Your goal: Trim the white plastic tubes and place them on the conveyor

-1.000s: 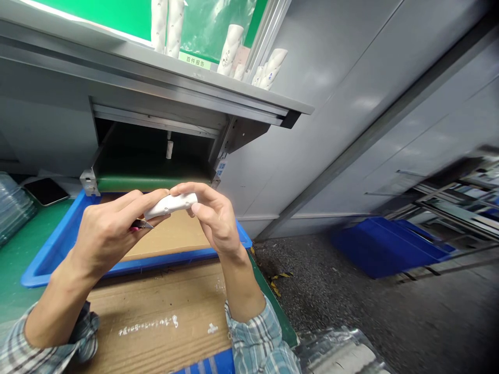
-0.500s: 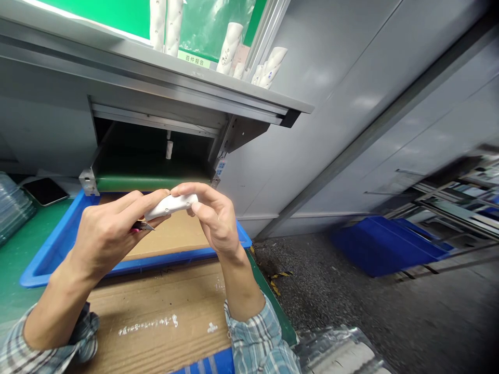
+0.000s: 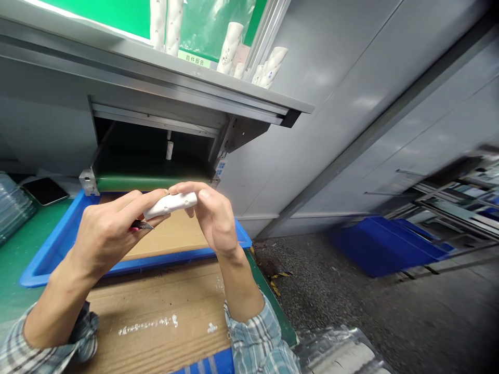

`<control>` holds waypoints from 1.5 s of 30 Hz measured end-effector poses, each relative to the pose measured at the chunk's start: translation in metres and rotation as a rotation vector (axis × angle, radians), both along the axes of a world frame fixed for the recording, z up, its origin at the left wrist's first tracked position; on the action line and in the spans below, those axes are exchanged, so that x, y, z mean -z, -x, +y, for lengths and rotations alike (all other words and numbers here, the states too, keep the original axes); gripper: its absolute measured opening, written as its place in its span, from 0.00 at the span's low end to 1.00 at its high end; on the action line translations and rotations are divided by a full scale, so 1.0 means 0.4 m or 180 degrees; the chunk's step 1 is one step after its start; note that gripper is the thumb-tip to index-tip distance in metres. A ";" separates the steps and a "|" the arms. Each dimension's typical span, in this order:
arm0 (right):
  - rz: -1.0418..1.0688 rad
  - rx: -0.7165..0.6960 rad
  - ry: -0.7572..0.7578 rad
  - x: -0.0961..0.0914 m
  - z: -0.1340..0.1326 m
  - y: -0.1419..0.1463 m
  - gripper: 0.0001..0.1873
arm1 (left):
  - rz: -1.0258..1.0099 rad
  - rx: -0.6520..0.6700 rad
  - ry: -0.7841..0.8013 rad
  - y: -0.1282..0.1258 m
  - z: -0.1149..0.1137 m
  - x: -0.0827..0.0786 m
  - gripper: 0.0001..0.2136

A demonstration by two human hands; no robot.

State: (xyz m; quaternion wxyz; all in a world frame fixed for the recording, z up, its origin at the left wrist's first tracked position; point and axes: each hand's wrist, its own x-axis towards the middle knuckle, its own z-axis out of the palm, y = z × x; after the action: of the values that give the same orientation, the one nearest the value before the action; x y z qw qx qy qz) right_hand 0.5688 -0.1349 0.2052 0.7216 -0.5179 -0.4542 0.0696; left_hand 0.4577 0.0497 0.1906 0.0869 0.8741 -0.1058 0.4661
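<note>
A short white tube [image 3: 171, 204] with small holes along its side lies nearly level between my hands, above the blue tray. My left hand [image 3: 105, 228] is closed round its left end. The same hand also keeps a slim tool with a pointed metal tip [image 3: 142, 225], perhaps a craft knife; its handle is mostly hidden by the fingers. At the tube's right end is my right hand [image 3: 218, 218], its fingers bent over the top and behind the tube. The right thumb is lifted off the tube's near side.
Beneath my hands, a blue tray [image 3: 39, 267] stands before a green conveyor belt [image 3: 152, 183] carrying small white pieces [image 3: 169, 150]. Several white tubes [image 3: 230, 47] stand on the shelf above. Cardboard [image 3: 156, 306] covers the near bench. A phone [image 3: 44, 191] lies at left.
My right thumb has come away from the tube's near side and moved up. The tube has shifted very slightly left; my left hand is nearly still.
</note>
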 end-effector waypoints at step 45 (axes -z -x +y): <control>-0.1056 0.0581 0.0403 0.011 -0.014 0.025 0.15 | 0.0285 -0.1162 -0.0517 0.050 -0.042 -0.028 0.18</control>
State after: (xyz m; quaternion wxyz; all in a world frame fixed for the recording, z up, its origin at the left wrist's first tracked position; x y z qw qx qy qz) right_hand 0.5590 -0.1406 0.2007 0.6061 -0.6056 -0.5127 -0.0541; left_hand 0.4377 0.0330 0.2018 -0.0652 0.9027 0.0211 0.4247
